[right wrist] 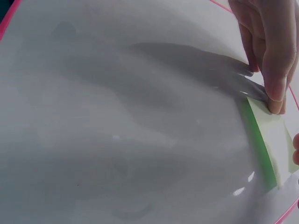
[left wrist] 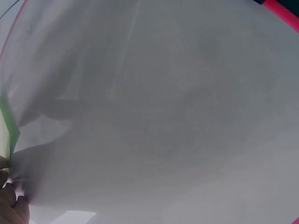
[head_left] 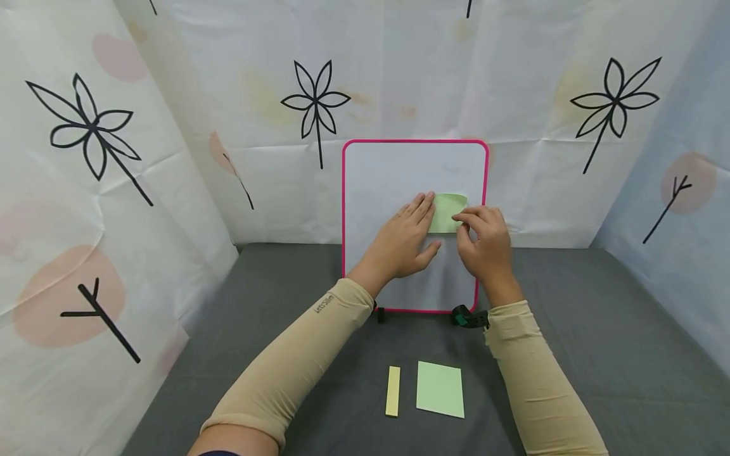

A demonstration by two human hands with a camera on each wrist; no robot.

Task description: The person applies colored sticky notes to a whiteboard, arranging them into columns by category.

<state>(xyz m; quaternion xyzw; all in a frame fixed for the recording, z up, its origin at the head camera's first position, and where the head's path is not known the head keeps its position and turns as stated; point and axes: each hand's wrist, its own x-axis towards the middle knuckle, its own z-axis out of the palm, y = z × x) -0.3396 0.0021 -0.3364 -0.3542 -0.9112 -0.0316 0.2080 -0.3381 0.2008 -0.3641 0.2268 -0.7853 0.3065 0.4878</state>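
Observation:
A light green sticky note [head_left: 447,215] is against a whiteboard [head_left: 388,177] with a pink frame. My left hand [head_left: 402,244] lies with its fingers extended along the note's left edge, thumb spread below it. At the note's right edge, my right hand [head_left: 485,244] pinches the paper between thumb and fingertips. In the right wrist view, the note [right wrist: 267,144] stands partly off the board, and the pinching right hand [right wrist: 275,51] is at its corner. The left wrist view catches only a sliver of the note [left wrist: 8,128] beside the left fingertips [left wrist: 21,210].
On the grey tabletop [head_left: 570,329] in front of the board lie another green sticky note [head_left: 440,389] and a narrow yellow strip [head_left: 393,391]. A black strap [head_left: 470,318] is near the right wrist. A patterned white cloth [head_left: 399,76] hangs behind the board.

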